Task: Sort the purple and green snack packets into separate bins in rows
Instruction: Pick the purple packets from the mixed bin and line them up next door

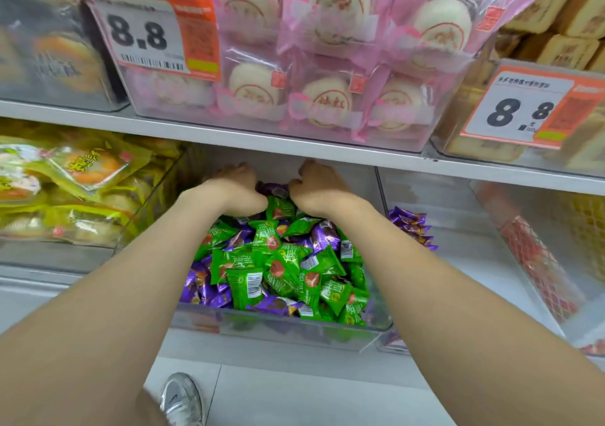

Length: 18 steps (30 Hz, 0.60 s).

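the upper shelf [229, 137] hangs low over the back of the middle bin [278, 329], and that is the first risk: both hands work in the narrow gap beneath its front edge, so lifting a handful straight up could knock knuckles or packets against it and scatter them.

the middle bin sits at the front edge of the lower shelf and is heaped with green packets [281, 268] mixed with purple packets [203, 289], the heap standing near its rim. pulling from the back could push the front of the heap over the front wall and onto the floor.

the right bin [465, 262], just beside it, holds only a small purple cluster [411, 226] in its back left corner. a green packet caught in a handful would spoil that bin.

the left hand [235, 190] and right hand [314, 188] are at the back of the middle bin, fingers curled down into the heap with purple wrappers between them. i cannot tell whether either one actually has a packet; the fingertips are buried. slick wrappers would likely slip from a loose hold.
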Available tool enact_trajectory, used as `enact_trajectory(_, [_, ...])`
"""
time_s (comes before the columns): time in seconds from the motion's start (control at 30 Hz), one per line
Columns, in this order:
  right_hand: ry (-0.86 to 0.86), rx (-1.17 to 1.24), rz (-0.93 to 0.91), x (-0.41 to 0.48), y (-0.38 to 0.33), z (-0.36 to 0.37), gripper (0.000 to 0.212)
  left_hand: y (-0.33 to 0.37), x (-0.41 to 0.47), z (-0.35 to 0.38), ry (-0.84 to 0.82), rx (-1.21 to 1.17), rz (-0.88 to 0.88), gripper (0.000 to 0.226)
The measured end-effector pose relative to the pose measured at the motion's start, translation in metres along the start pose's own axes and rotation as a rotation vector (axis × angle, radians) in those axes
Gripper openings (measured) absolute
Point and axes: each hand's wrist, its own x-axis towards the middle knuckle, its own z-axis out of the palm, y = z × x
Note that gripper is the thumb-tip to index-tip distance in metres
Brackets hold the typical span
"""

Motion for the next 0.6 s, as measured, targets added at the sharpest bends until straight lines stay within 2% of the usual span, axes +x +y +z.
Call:
enact_trajectory(0.07, [-0.101,0.027,-0.003,0.003,-0.004,0.003,0.062,0.0,-0.006,-0.004,-0.052,0.034,0.015,0.039])
enact_trajectory(0.13, [-0.186,0.022,-0.022,0.005,-0.009,0.005,0.062,-0.002,-0.008,-0.005,-0.091,0.092,0.067,0.047])
enact_trajectory(0.2, [-0.203,-0.021,-0.044,0.004,-0.013,0.004,0.043,-0.007,-0.005,-0.004,-0.112,0.121,0.109,0.063])
enact_trajectory(0.27, [-0.206,-0.068,-0.084,0.001,-0.013,0.002,0.032,-0.011,-0.007,-0.007,-0.121,0.128,0.128,0.066])
enact_trajectory(0.4, [-0.141,-0.009,-0.184,-0.017,-0.012,-0.007,0.057,-0.014,-0.011,-0.011,-0.045,0.127,0.168,0.054])
enact_trajectory(0.5, [-0.052,-0.021,-0.285,-0.038,-0.009,-0.011,0.046,-0.012,-0.024,-0.015,0.023,0.086,0.217,0.051])
enact_trajectory(0.6, [0.056,-0.025,-0.364,-0.062,0.002,-0.009,0.044,-0.013,-0.045,-0.018,0.098,0.045,0.254,0.069])
